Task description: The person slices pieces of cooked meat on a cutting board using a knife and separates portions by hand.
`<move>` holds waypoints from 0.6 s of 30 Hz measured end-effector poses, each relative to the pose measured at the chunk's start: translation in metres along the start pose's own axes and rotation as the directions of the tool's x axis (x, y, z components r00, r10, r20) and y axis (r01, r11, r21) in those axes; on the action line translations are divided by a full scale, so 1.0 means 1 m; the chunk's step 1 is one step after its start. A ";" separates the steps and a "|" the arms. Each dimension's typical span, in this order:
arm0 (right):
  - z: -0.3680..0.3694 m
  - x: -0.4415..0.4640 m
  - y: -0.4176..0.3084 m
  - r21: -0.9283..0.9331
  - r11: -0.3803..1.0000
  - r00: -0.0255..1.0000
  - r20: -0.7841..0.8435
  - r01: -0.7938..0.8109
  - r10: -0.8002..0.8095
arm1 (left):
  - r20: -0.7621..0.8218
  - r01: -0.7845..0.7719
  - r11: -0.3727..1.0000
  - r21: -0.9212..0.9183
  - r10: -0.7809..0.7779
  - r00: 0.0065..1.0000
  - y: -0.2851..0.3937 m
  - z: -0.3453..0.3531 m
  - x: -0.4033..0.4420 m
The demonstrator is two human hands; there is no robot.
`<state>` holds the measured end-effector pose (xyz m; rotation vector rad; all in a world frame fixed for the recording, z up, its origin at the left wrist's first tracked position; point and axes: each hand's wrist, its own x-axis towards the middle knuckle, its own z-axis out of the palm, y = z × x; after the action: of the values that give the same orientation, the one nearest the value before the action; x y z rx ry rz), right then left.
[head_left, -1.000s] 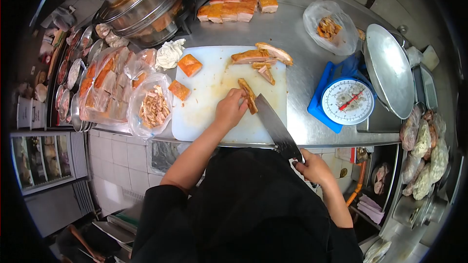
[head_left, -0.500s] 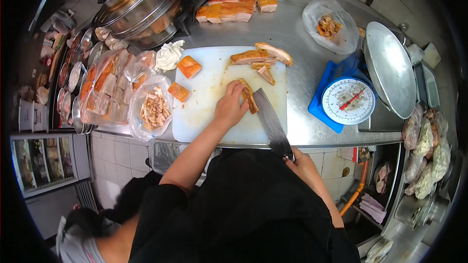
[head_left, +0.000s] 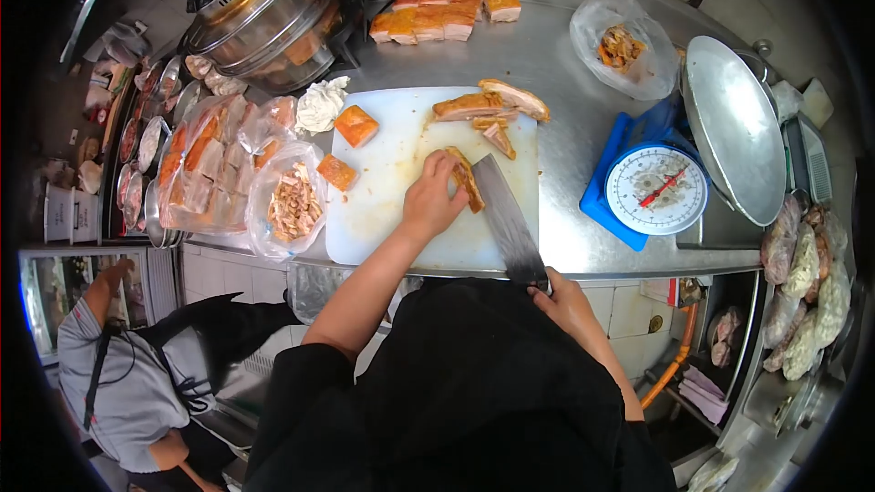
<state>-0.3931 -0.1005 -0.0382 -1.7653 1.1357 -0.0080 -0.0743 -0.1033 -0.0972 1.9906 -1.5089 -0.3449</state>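
Note:
On the white cutting board (head_left: 365, 219), my left hand (head_left: 430, 196) presses its curled fingers on a strip of roast pork (head_left: 468, 179). My right hand (head_left: 563, 302) grips the handle of a broad cleaver (head_left: 504, 214) near the counter edge. The blade lies along the right side of the strip, its tip pointing away from me. Several cut pork slices (head_left: 474, 107) rest at the board's upper right. Two golden-skinned pork chunks sit at its left, one (head_left: 356, 126) farther back and one (head_left: 337, 172) nearer.
Left of the board stand a bag of chopped meat (head_left: 293, 205), a bag of pork pieces (head_left: 202, 159) and a crumpled white cloth (head_left: 321, 106). Roast pork blocks (head_left: 428, 18) sit behind. A blue dial scale (head_left: 656, 189) stands right. A co-worker (head_left: 137, 392) is at the lower left.
The co-worker at the lower left has moved farther into view, an arm now reaching towards the glass-fronted cabinet. My hands, the cleaver and the pork strip look almost unchanged.

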 end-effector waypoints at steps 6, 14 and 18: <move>0.001 0.026 -0.003 -0.031 0.998 0.999 -0.001 0.052 -0.052 | 0.023 0.014 1.000 0.013 -0.014 1.000 0.003 -0.001 0.001; -0.031 0.058 -0.056 0.008 0.994 0.966 0.238 -0.107 0.102 | 0.000 -0.031 0.999 -0.028 0.031 1.000 -0.004 0.000 -0.001; -0.027 0.071 -0.070 -0.036 0.992 0.960 0.253 -0.117 0.122 | -0.014 -0.052 0.998 -0.027 0.051 0.999 -0.007 0.003 -0.001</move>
<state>-0.3184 -0.1644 -0.0065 -1.6577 1.0541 0.2970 -0.0708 -0.1017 -0.1035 1.9256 -1.5362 -0.3280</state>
